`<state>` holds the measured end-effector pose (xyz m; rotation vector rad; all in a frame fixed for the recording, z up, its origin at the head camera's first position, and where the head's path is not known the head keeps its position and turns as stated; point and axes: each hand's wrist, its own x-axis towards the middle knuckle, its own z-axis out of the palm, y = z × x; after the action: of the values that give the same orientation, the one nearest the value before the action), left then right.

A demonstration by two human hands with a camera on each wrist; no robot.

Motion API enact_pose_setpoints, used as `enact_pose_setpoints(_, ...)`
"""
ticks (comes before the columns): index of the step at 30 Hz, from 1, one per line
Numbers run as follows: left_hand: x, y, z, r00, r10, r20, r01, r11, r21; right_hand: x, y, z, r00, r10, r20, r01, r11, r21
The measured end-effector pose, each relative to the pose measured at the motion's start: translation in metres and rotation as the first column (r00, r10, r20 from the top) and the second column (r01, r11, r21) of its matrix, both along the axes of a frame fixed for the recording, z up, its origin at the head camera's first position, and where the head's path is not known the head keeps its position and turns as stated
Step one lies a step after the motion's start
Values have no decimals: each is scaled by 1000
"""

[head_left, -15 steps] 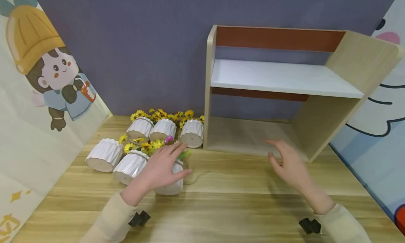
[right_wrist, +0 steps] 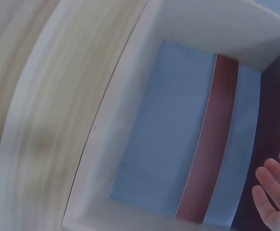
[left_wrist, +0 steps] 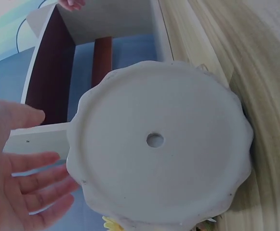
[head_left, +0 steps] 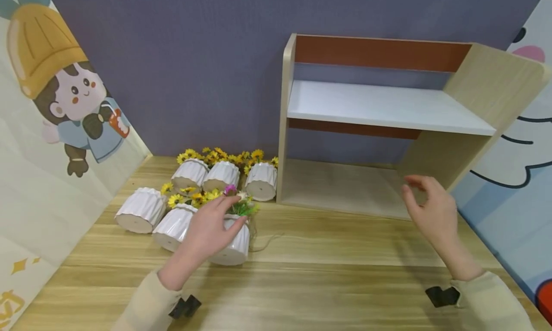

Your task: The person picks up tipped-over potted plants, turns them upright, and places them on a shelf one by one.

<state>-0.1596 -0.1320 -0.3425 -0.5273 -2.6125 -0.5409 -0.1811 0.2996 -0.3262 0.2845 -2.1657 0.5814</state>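
Observation:
Several white fluted flower pots with artificial flowers lie on their sides at the left, bases facing me. Over the front row hovers my left hand (head_left: 211, 228), fingers loosely extended and thumb apart, holding nothing. It is nearest the front right pot (head_left: 235, 249), which has pink, white and green blooms (head_left: 243, 207). In the left wrist view a pot's round base (left_wrist: 115, 159) with a centre hole fills the middle, and the left fingers (left_wrist: 43, 180) are beside it. My right hand (head_left: 433, 211), thumb and fingers apart and nothing between them, is in front of the shelf's right side.
A two-tier wooden desk shelf (head_left: 388, 106) with a white middle board stands at the back right. Yellow-flowered pots (head_left: 260, 182) line its left side. A thin string (head_left: 267, 245) lies on the wood-grain table (head_left: 319, 283). Printed panels flank both sides.
My right hand has moved to the right, from before the shelf's opening to its right side panel. My left hand has drawn back slightly to the left. The pots stay put.

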Motion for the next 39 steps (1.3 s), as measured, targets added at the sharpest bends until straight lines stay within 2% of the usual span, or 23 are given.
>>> enact_pose_setpoints(4, 3, -1, -2, 998, 61, 8, -61, 998, 27, -3, 14, 5, 997, -66, -34, 62, 991, -122)
enact_pose_setpoints(8, 7, -2, -6, 991, 128, 25, -129, 990, 51, -8, 28, 10, 989, -140, -56, 122, 962, -242)
enact_pose_setpoints(11, 9, -2, -8, 988, 150, 25, -152, 986, 75, -14, 38, 13, 977, -206, -56, 177, 927, -332)
enact_pose_setpoints(15, 10, -1, -10, 989, 147, 12, -148, 985, 86, -23, 53, 16, 949, -308, -61, 253, 864, -435)
enact_pose_setpoints(21, 15, -1, -14, 979, 201, 24, -203, 977, 71, -35, 71, 18, 904, -424, -56, 354, 815, -459)
enact_pose_setpoints(24, 17, -1, -16, 970, 237, 47, -239, 970, 47, -38, 76, 23, 883, -469, -17, 413, 794, -446)
enact_pose_setpoints(27, 16, 0, -16, 960, 269, 72, -270, 963, -1, -40, 77, 29, 875, -481, 52, 452, 774, -443)
enact_pose_setpoints(30, 15, 2, -16, 950, 294, 103, -289, 955, -60, -44, 76, 33, 885, -453, 107, 446, 763, -468)
enact_pose_setpoints(35, 13, 4, -17, 931, 326, 161, -306, 942, -137, -53, 77, 38, 901, -418, 120, 416, 749, -516)
enact_pose_setpoints(39, 11, 4, -17, 908, 346, 236, -313, 935, -169, -61, 77, 39, 897, -425, 118, 421, 744, -519)
